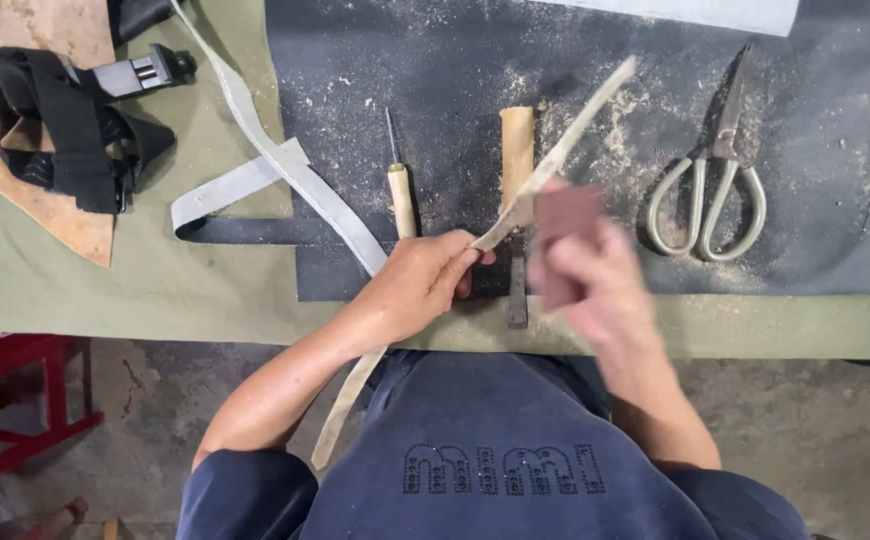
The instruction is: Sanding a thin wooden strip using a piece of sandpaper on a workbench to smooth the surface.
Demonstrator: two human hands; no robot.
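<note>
- The left hand [420,280] pinched a long pale strip [555,160], fingers clamped on it above the table's [155,290] near edge.
- The right hand [595,280], blurred, gripped a reddish-brown block [567,215] against the strip.
- Scissors [710,195] lay toward the right edge; an awl [398,180] lay beside the left hand.

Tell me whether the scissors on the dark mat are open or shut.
Shut. The scissors lie flat on the dusty dark mat, blades together in one line and the two loop handles side by side, nearly touching. Neither hand touches them.
</note>
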